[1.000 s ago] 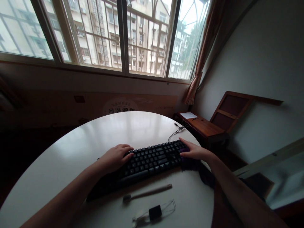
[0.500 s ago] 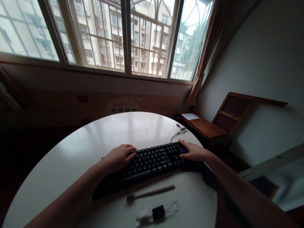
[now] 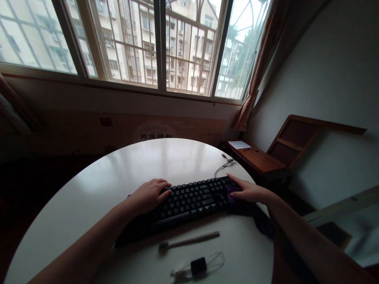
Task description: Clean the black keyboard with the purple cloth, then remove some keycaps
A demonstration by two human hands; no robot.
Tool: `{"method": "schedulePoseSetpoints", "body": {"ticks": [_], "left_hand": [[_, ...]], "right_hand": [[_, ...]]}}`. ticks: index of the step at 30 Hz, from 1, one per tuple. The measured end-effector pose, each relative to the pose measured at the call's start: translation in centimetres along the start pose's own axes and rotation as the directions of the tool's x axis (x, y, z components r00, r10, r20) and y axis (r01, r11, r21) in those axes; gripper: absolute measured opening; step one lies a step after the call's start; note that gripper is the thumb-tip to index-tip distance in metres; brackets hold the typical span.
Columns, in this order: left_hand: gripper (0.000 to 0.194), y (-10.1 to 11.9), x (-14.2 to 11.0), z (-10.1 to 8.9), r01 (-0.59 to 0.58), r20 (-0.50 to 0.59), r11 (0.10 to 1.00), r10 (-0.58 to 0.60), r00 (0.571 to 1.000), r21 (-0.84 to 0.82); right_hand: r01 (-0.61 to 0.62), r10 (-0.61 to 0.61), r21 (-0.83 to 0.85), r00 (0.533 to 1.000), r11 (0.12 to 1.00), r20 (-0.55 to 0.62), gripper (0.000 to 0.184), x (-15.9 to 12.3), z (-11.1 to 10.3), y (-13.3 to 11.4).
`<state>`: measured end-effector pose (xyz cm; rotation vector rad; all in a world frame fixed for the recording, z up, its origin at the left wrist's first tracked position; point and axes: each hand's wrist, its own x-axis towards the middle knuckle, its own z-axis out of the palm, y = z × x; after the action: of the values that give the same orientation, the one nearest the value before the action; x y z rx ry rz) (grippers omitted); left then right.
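A black keyboard (image 3: 189, 201) lies on the round white table (image 3: 118, 177). My left hand (image 3: 148, 195) rests on its left end, fingers curled loosely over the edge keys. At the keyboard's right end my right hand (image 3: 248, 192) lies flat with fingers stretched out, pressing a purple cloth (image 3: 233, 195) against the keys. The dark cloth trails off toward the table's right edge under my forearm.
A toothbrush-like brush (image 3: 189, 240) lies in front of the keyboard. Nearer me sits a small black keycap puller with wire loops (image 3: 197, 266). The keyboard cable (image 3: 223, 165) runs to the back right. A low wooden side table (image 3: 256, 157) holding paper stands right of the table, below the window.
My right hand with the purple cloth has slid slightly along the keyboard's right end. My view has shifted a little. The left hand stays in place.
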<state>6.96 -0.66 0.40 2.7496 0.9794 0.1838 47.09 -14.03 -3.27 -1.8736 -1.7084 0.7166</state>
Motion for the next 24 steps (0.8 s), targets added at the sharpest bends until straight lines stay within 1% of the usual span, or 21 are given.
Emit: {"method": "schedulePoseSetpoints", "body": {"ticks": [3,7,11,15,19,24], "left_hand": [[0.044,-0.1,0.0,0.1,0.007,-0.009,1.000,-0.007,1.000,-0.010],[0.044,-0.2,0.0,0.2,-0.001,-0.013,1.000,0.000,1.000,-0.028],[0.044,-0.3,0.0,0.3,-0.002,-0.025,0.999,0.001,1.000,-0.045],[0.044,-0.2,0.0,0.2,-0.001,-0.020,0.999,0.000,1.000,-0.037],[0.044,-0.2,-0.1,0.1,-0.006,-0.006,1.000,0.006,1.000,-0.018],[0.044,-0.3,0.0,0.2,-0.012,-0.020,0.999,0.012,1.000,-0.035]], "right_hand": [[0.029,-0.030,-0.051,0.999,0.998,-0.024,0.090,0.3,0.4,-0.3],[0.052,-0.054,-0.135,0.998,0.990,-0.014,0.094,0.7,0.8,-0.7],[0.005,-0.014,-0.213,0.999,0.977,-0.040,0.097,1.0,1.3,-1.7],[-0.035,0.030,-0.241,0.999,0.970,-0.026,0.098,1.2,1.5,-2.5],[-0.038,0.036,-0.204,0.999,0.978,-0.013,0.096,1.1,1.2,-2.7],[-0.019,0.019,-0.042,1.000,0.999,-0.014,0.095,0.7,0.6,-2.4]]}}
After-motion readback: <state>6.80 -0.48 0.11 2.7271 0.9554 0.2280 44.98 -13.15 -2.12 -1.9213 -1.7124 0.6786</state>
